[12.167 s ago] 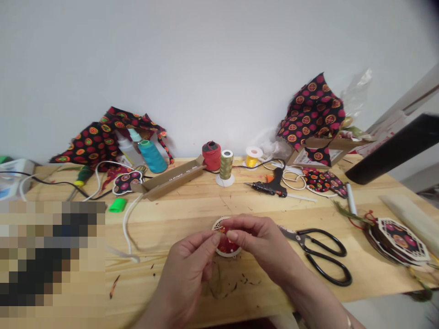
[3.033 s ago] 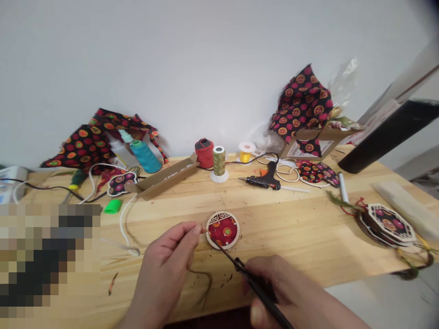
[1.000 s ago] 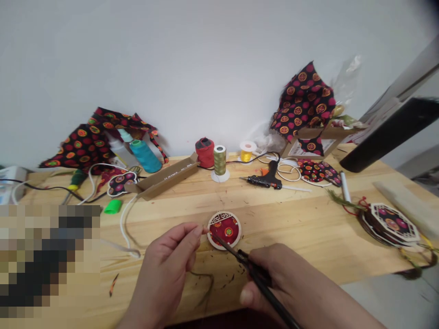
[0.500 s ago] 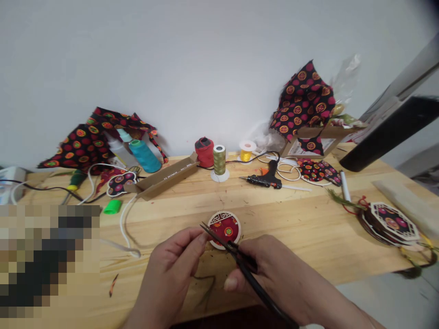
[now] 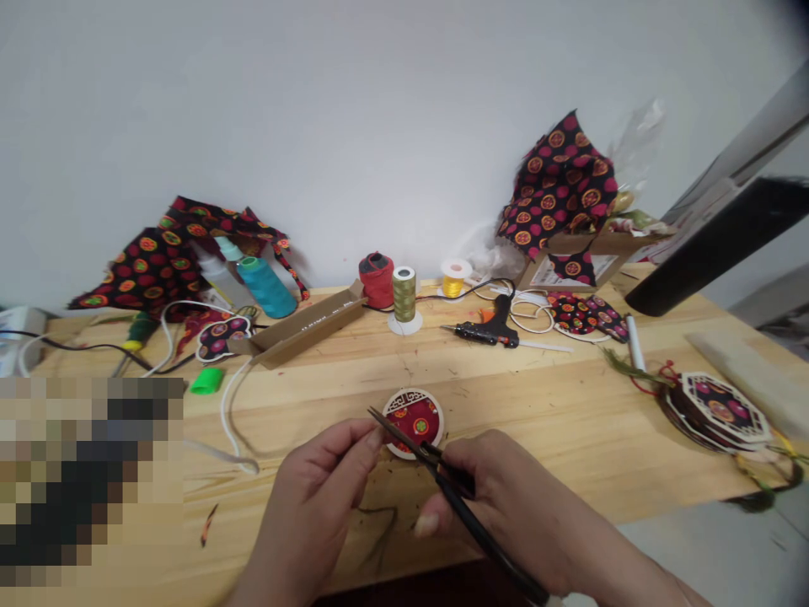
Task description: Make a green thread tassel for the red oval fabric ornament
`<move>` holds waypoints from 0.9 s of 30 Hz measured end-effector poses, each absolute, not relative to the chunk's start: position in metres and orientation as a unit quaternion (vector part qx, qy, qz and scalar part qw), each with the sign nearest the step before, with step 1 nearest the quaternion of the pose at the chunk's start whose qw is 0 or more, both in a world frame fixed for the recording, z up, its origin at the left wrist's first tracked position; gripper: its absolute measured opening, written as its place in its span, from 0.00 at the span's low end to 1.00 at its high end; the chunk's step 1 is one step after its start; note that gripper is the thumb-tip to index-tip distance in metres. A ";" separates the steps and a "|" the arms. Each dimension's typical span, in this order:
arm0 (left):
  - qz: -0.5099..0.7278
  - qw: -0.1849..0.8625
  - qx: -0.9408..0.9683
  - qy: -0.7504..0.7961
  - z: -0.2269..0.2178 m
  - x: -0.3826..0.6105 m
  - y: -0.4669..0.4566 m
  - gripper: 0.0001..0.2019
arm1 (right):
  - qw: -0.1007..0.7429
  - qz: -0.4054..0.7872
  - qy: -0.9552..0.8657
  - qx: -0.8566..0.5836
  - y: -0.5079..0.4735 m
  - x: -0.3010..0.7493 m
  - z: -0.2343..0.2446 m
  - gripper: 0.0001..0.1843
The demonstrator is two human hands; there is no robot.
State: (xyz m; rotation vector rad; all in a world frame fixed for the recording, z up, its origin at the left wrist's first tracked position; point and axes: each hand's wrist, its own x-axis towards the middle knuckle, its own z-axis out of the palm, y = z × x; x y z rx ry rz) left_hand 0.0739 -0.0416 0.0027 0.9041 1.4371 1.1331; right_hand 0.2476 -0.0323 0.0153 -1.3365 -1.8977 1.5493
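Note:
My right hand [image 5: 499, 497] is wrapped round black-handled scissors [image 5: 430, 455], whose narrow blades point up and left. The blade tips reach just over the fingertips of my left hand [image 5: 329, 472]. Thumb and forefinger of that left hand are pinched together; what lies between them is too small to make out. Beyond the blades a round wooden-framed ornament [image 5: 436, 415] with dark red patterned fabric and a fretwork top lies on the table, partly covered by the scissors. A thin dark green thread [image 5: 385, 510] shows between my hands, below the left fingers.
Along the wall stand an olive thread spool [image 5: 404, 295], a red one [image 5: 377, 282] and a yellow one [image 5: 453, 282]. A glue gun [image 5: 490, 330] lies in front. Stacked octagonal ornaments [image 5: 720, 413] sit at right; a cardboard tray [image 5: 309, 329] and green cap [image 5: 207, 381] are at left.
The scissors have shifted very slightly in my right hand. My left hand and the round ornament stay where they were.

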 end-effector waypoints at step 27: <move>0.588 0.566 0.237 0.527 -0.004 0.067 -0.031 0.08 | 0.061 0.530 -0.742 -0.406 -0.044 0.258 0.018 0.14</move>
